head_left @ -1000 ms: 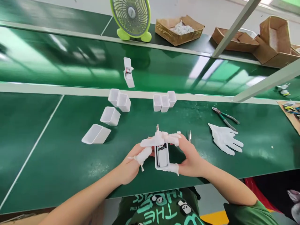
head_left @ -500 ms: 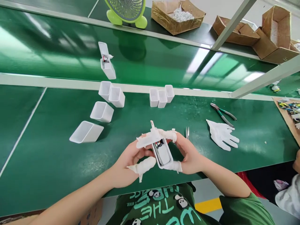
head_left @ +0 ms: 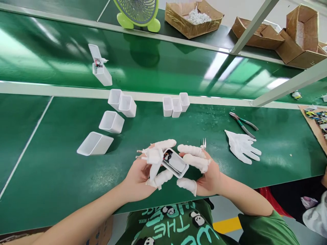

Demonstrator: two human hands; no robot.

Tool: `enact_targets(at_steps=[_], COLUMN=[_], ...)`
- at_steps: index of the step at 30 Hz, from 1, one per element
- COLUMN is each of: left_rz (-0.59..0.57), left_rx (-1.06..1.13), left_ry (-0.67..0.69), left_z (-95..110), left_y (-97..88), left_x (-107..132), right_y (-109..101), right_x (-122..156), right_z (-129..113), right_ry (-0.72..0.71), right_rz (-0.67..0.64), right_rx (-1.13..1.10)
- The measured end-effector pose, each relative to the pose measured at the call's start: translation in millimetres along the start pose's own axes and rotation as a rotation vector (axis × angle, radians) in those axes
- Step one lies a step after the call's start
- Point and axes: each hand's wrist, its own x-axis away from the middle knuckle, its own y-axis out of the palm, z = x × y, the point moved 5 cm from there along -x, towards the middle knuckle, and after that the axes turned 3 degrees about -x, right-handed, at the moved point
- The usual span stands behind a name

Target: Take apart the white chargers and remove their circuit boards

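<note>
My left hand (head_left: 139, 178), its fingertips in white finger cots, grips a small white rectangular plastic case (head_left: 184, 170) with its open end up. Dark and red wires and a flat grey part show inside. A white two-pin plug head (head_left: 154, 157) sits at the case's left end over my left fingers, its pins pointing left. My right hand (head_left: 208, 170), also in white finger cots, is just right of the case with fingers and thumb apart, holding nothing. Metal tweezers (head_left: 204, 143) lie partly hidden behind the right fingers.
Several empty white cases (head_left: 111, 121) stand left and centre. Green-handled cutters (head_left: 242, 123) and a white glove (head_left: 242, 146) lie right. Behind, an open case (head_left: 102, 73) rests on a green surface. A fan (head_left: 139, 13) and cardboard boxes (head_left: 190, 30) occupy the shelf; a metal post (head_left: 283, 83) slants right.
The held case has turned, and its plug head has swung to the left. My right hand has let go and spread its fingers. The open case at the back has shifted left.
</note>
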Motion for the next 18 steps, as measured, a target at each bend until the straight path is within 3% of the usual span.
enact_targets(at_steps=[4,7,11,13,15,18], left_rz=[0.063,0.059,0.010,-0.033,-0.063,-0.021], left_rx=[-0.074,-0.084,-0.079,-0.082,-0.119,-0.353], left_ry=[0.011,0.062,0.068,0.125,0.226,0.352], left_z=[1,2,-1,1,6,14], left_y=[-1.1,1.5,4.9,5.8,5.7,3.2], left_x=[0,0,0,1,3,6], right_y=[9,14,7,2,1,12], right_x=[18,24,11,2,0,5], right_z=[6,12,6,8,18,30], right_ry=[-0.053,-0.004,0.048,0.196,0.450,0.793], right_rz=[-0.066,-0.085,0.044,0.131,0.204,0.270], right_rx=[0.118,0.165,0.122,-0.102,-0.440,-0.912])
